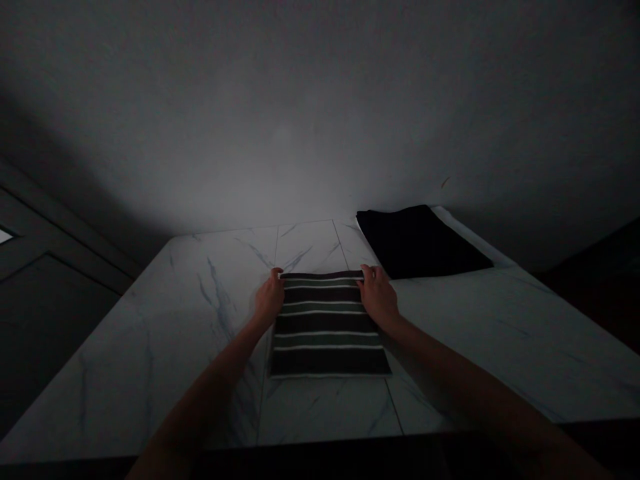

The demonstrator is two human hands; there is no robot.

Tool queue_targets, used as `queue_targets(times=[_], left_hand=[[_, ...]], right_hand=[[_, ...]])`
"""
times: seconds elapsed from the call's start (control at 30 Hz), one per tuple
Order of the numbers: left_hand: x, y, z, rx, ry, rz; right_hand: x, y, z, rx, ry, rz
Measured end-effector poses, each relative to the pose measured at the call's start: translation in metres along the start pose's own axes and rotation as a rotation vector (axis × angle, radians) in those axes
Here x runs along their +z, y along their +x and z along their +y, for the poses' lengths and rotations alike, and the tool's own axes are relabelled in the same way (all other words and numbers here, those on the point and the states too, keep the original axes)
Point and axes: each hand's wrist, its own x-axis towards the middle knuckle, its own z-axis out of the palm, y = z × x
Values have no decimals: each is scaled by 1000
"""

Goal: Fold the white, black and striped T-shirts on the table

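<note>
A striped cloth [326,324], folded into a rough rectangle with dark, green and white bands, lies on the marble-patterned table in front of me. My left hand [270,297] pinches its far left corner between thumb and fingers. At the far right corner, my right hand [379,297] grips the same edge. Between the two hands the far edge runs nearly straight, while the near edge rests on the tabletop. The light is dim, so the fabric's exact kind cannot be made out.
Behind my right hand, a folded black cloth [425,241] lies on something white near the wall [280,133]. The marble-patterned table [165,347] has its near edge just below the striped cloth. A panelled door [55,300] stands at the left.
</note>
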Motion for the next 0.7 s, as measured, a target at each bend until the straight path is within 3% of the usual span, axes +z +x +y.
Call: queue_targets(times=[0.13, 0.2, 0.3, 0.4, 0.53, 0.7], left_hand=[[4, -17, 4, 231, 147, 271], [14, -25, 2, 376, 143, 300], [34, -30, -7, 492, 142, 174], [40, -32, -12, 476, 165, 80], [26, -60, -3, 535, 164, 118], [13, -110, 7, 801, 174, -80]], right_hand=[[4, -7, -6, -287, -2, 65], [12, -10, -6, -347, 1, 0], [27, -8, 0, -296, 5, -140], [29, -7, 3, -277, 17, -197], [8, -33, -10, -309, 37, -140], [-6, -86, -26, -508, 90, -179]])
